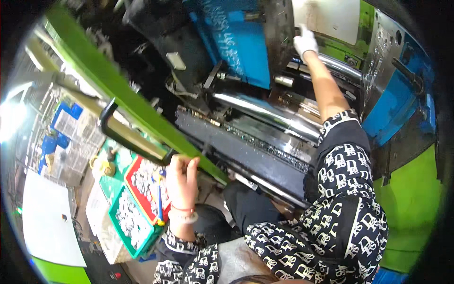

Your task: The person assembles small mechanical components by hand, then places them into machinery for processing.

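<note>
My bare left hand (pixel 182 184), with bracelets at the wrist, is at the lower end of a long black door handle (pixel 130 142). Its fingers curl at that end, and the thumb stands up beside them. The handle is fixed along a green machine door (pixel 113 90). My right hand (pixel 306 43) wears a white glove and reaches deep into the machine, one finger stretched upward. It is beside the dark-edged face of a blue mould half (pixel 234 42), in front of a pale panel (pixel 331 19). Nothing shows in its grasp.
Shiny steel bars (pixel 269 113) cross the machine below my right arm. Another blue mould half (pixel 397 109) stands at the right. At lower left, a red tray (pixel 153 215) and a green tray (pixel 142 248) hold many small pale parts. A blue-and-yellow tool (pixel 160 203) rests on the red one.
</note>
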The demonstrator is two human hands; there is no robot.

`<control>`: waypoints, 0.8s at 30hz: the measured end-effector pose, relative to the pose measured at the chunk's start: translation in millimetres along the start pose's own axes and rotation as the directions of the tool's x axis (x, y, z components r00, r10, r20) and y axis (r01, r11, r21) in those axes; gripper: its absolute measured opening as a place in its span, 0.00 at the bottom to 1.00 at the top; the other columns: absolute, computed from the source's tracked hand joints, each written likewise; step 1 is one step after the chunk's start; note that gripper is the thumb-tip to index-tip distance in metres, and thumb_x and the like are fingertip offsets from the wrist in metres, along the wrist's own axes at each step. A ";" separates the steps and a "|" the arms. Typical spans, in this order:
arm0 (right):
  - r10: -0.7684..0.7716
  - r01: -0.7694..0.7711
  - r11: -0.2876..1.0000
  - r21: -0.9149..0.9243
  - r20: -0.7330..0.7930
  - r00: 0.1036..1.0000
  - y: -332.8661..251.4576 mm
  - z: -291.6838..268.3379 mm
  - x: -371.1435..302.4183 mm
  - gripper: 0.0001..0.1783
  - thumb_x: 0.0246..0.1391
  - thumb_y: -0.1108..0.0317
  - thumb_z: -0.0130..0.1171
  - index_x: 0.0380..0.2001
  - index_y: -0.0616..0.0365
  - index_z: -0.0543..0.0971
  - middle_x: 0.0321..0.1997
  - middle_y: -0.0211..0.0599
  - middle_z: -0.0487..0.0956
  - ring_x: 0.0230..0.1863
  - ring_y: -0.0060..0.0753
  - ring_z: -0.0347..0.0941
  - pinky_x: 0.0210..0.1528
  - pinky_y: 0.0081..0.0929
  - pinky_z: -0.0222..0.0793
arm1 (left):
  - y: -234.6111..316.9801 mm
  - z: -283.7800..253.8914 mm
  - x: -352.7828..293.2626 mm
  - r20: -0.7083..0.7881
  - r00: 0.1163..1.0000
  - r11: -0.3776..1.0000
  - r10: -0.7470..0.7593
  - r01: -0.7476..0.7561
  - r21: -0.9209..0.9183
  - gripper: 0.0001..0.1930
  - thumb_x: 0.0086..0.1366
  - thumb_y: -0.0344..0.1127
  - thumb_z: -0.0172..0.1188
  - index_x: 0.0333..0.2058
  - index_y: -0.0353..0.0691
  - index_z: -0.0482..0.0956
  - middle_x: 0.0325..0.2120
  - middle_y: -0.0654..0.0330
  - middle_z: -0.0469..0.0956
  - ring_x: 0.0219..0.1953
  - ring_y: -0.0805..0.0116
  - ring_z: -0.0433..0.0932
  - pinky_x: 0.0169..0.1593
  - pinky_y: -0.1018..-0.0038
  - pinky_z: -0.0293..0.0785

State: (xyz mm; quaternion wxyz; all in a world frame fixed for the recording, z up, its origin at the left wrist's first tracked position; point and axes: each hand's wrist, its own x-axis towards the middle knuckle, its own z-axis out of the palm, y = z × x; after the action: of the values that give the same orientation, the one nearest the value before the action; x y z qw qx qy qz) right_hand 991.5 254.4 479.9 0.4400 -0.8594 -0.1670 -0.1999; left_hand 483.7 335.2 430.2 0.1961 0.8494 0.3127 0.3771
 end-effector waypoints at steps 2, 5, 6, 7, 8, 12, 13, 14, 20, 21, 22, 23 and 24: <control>-0.247 0.248 0.968 -0.029 -0.237 0.940 3.6 -16.6 -20.5 0.27 0.46 0.63 0.50 0.53 0.49 0.67 0.54 0.49 0.68 0.53 0.51 0.66 0.54 0.36 0.63 | -0.4 2.5 -5.3 0.066 0.998 0.959 -0.019 0.037 -0.282 0.07 0.58 0.30 0.58 0.28 0.36 0.69 0.19 0.63 0.71 0.23 0.73 0.69 0.28 0.78 0.66; -0.474 0.556 0.813 0.171 -0.359 0.804 -53.0 -45.7 -100.0 0.19 0.52 0.61 0.51 0.48 0.52 0.72 0.44 0.42 0.76 0.47 0.42 0.71 0.51 0.31 0.64 | -7.2 1.3 -26.7 0.292 0.943 0.472 -0.161 0.333 -0.816 0.07 0.65 0.36 0.49 0.34 0.38 0.68 0.21 0.63 0.70 0.14 0.79 0.62 0.17 0.86 0.58; -0.432 0.504 0.797 0.334 -0.269 0.861 -78.5 -58.1 -141.1 0.17 0.54 0.65 0.52 0.46 0.58 0.72 0.43 0.40 0.76 0.44 0.33 0.72 0.49 0.28 0.66 | -2.6 -2.9 -28.3 0.346 0.916 0.339 -0.204 0.397 -0.853 0.09 0.67 0.39 0.45 0.35 0.39 0.67 0.20 0.62 0.70 0.12 0.80 0.61 0.15 0.86 0.56; -0.561 0.590 0.547 0.594 -0.263 0.785 -107.0 -63.2 -185.3 0.14 0.54 0.70 0.52 0.43 0.63 0.72 0.42 0.37 0.75 0.42 0.26 0.71 0.46 0.25 0.66 | -7.6 -6.6 -29.8 0.352 0.922 0.263 -0.163 0.384 -0.885 0.12 0.68 0.42 0.42 0.37 0.39 0.66 0.20 0.61 0.70 0.11 0.79 0.61 0.13 0.85 0.56; -0.646 0.548 0.513 0.660 -0.123 0.753 -128.8 -80.7 -229.0 0.10 0.56 0.73 0.50 0.41 0.65 0.73 0.40 0.35 0.75 0.41 0.23 0.70 0.44 0.22 0.66 | -9.7 -10.6 -33.1 0.357 0.927 0.178 -0.116 0.373 -0.911 0.15 0.69 0.45 0.39 0.38 0.39 0.65 0.20 0.60 0.70 0.10 0.78 0.61 0.12 0.85 0.55; -0.916 0.531 0.399 0.748 0.345 0.204 -167.9 -98.3 -339.4 0.12 0.45 0.69 0.59 0.34 0.61 0.75 0.33 0.39 0.72 0.35 0.34 0.70 0.39 0.24 0.65 | -0.2 -20.1 -34.9 0.313 0.935 0.063 -0.165 0.327 -0.943 0.20 0.68 0.51 0.36 0.43 0.38 0.61 0.22 0.57 0.70 0.11 0.77 0.62 0.12 0.84 0.57; -0.853 0.442 0.517 0.733 0.487 0.190 -173.9 -99.2 -355.7 0.12 0.45 0.67 0.60 0.34 0.59 0.75 0.33 0.37 0.71 0.33 0.32 0.69 0.36 0.23 0.66 | -1.0 -20.8 -41.5 0.259 0.952 0.088 -0.163 0.276 -0.957 0.20 0.68 0.51 0.38 0.45 0.39 0.61 0.25 0.59 0.69 0.12 0.79 0.62 0.13 0.85 0.57; -0.844 0.437 0.533 0.724 0.494 0.211 -177.2 -95.2 -365.5 0.13 0.44 0.68 0.60 0.35 0.58 0.75 0.32 0.36 0.71 0.31 0.31 0.68 0.33 0.23 0.65 | -2.4 -23.7 -46.6 0.250 0.952 0.081 -0.174 0.267 -0.960 0.20 0.68 0.51 0.38 0.45 0.39 0.61 0.25 0.59 0.69 0.12 0.79 0.62 0.13 0.85 0.57; -0.857 0.445 0.504 0.740 0.492 0.153 -181.8 -79.6 -399.3 0.13 0.41 0.73 0.59 0.34 0.57 0.74 0.33 0.36 0.70 0.31 0.31 0.68 0.31 0.23 0.65 | -9.7 -29.8 -75.8 0.103 0.941 0.334 -0.321 0.215 -0.918 0.21 0.66 0.52 0.43 0.46 0.39 0.60 0.30 0.65 0.66 0.14 0.85 0.62 0.16 0.88 0.58; -0.859 0.411 0.505 0.759 0.488 0.153 -181.9 -81.1 -402.8 0.13 0.41 0.74 0.59 0.34 0.57 0.74 0.34 0.36 0.71 0.32 0.31 0.68 0.31 0.23 0.65 | -11.1 -30.2 -79.2 0.085 0.942 0.328 -0.325 0.197 -0.924 0.21 0.66 0.52 0.43 0.45 0.39 0.60 0.30 0.65 0.66 0.15 0.85 0.62 0.16 0.88 0.58; -0.860 0.377 0.506 0.776 0.486 0.154 -181.7 -81.3 -405.0 0.13 0.41 0.75 0.59 0.34 0.57 0.74 0.34 0.36 0.71 0.32 0.31 0.69 0.31 0.23 0.65 | -13.8 -29.2 -80.6 0.071 0.940 0.329 -0.332 0.186 -0.926 0.21 0.66 0.52 0.43 0.45 0.39 0.60 0.30 0.65 0.66 0.15 0.85 0.62 0.16 0.88 0.58; -0.894 0.447 0.435 0.781 0.435 0.110 -181.0 -80.0 -405.9 0.14 0.40 0.76 0.58 0.35 0.58 0.74 0.35 0.36 0.71 0.33 0.31 0.69 0.31 0.22 0.65 | -17.4 -27.4 -80.2 0.054 0.934 0.315 -0.354 0.174 -0.933 0.21 0.66 0.52 0.43 0.45 0.38 0.60 0.30 0.65 0.66 0.15 0.84 0.62 0.16 0.88 0.58; -0.894 0.451 0.432 0.781 0.437 0.101 -178.0 -77.7 -407.7 0.14 0.40 0.76 0.58 0.35 0.58 0.74 0.35 0.36 0.71 0.33 0.31 0.69 0.31 0.22 0.65 | -19.1 -23.7 -79.8 0.046 0.926 0.295 -0.374 0.166 -0.941 0.21 0.66 0.51 0.44 0.45 0.38 0.60 0.30 0.64 0.66 0.15 0.84 0.62 0.16 0.88 0.58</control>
State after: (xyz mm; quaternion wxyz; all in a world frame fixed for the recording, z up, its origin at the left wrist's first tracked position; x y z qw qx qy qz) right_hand 541.4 244.3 444.0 0.3378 -0.5153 -0.7822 0.0923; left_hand 416.8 297.2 393.1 0.6754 0.4802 0.1964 0.5240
